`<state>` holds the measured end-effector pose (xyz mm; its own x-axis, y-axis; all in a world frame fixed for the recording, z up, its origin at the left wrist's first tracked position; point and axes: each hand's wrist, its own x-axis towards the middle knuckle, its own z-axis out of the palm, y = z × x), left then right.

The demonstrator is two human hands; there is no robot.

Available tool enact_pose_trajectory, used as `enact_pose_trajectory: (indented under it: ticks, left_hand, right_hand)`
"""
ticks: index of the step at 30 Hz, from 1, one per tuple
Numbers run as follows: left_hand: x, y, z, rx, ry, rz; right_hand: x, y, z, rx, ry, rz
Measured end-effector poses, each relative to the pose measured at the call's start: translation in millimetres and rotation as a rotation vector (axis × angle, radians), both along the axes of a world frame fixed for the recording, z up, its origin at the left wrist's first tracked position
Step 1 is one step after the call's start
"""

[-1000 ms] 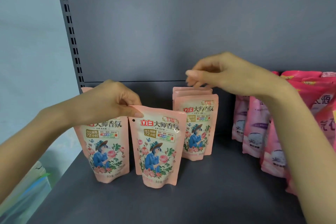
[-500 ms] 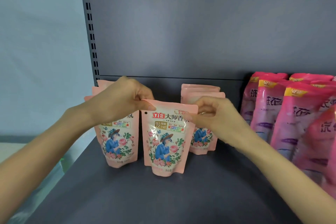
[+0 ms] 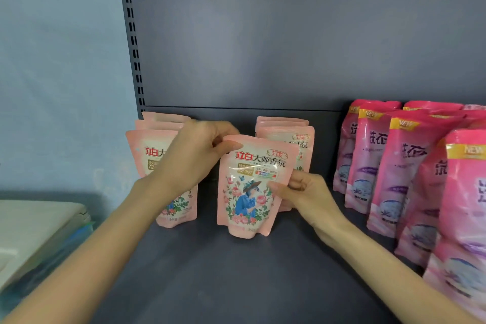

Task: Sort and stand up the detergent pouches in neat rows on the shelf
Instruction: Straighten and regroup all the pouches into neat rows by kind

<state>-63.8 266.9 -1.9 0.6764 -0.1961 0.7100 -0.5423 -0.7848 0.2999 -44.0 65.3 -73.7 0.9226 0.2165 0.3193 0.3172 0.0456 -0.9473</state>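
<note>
1. The shelf deck carries all stock. Both forearms reach across its near part to the pouch being worked.
2. The front pouch, pale pink, is upright in the middle of the deck with its printed face to the near side. Whether its base bears weight on the deck cannot be told.
3. The right hand pinches the pouch's right edge at mid-height, thumb on the face. This grip probably squares the pouch and stops it twisting.
4. The left hand pinches the top left corner, thumb in front. A top grip likely keeps the soft pouch from folding over.
5. To the right, the deep pink pouches stand in rows running near to far, kept apart by type.
6. Farther back, the left row and the rear stack hold matching pale pink pouches. The held pouch sits just in front of the rear stack, so it probably belongs to that row.
</note>
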Motion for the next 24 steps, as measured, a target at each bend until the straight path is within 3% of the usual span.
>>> enact_pose_trajectory:
  ticks: [5, 7, 14, 24]
  left_hand:
    - [-1.8, -19.8, -23.7, -0.431, 0.136, -0.108]
    - [-0.8, -23.6, -38.7, -0.517, 0.238, -0.146]
    - [2.4, -15.4, -79.9, -0.298, 0.571, -0.169]
    - [24.6, -46.4, -77.5, -0.226, 0.52, -0.155]
  right_hand:
    - [1.9, -15.5, 4.6, 0.029, 0.036, -0.09]
    - [2.9, -23.0, 5.1, 0.043, 0.082, -0.079]
    - [9.2, -39.0, -8.9, -0.192, 0.166, 0.034]
    - [22.0, -59.0, -4.0, -0.299, 0.11, -0.099]
